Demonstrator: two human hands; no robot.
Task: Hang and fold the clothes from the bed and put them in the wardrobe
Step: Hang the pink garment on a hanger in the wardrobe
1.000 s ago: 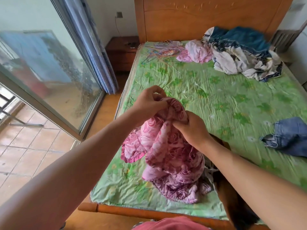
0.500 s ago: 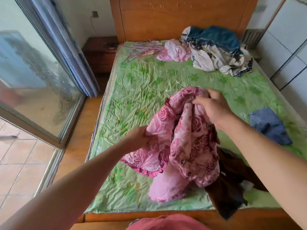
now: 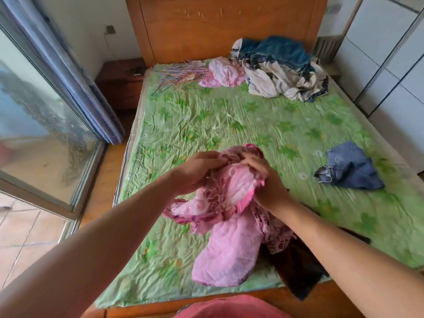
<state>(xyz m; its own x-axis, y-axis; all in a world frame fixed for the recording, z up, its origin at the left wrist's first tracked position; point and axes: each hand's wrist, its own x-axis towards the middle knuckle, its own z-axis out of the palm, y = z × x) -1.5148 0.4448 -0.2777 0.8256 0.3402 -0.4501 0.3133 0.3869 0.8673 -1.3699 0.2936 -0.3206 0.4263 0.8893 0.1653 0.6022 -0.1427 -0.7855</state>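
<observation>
Bright daylight, motion blur, wide-angle warp

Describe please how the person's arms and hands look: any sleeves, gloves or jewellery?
Both arms are bare to the picture's edge; no sleeves show. The left hand and right hand wear no gloves, watch, ring or bracelet. A coral-red top shows at the bottom edge.

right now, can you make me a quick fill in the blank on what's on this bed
The left hand and right hand each have a grip on a ____ floral garment.
The blue denim piece lies to the ____ of the hands.
The crumpled bed sheet is ____ with a flower print.
Missing: pink; right; green.
</observation>
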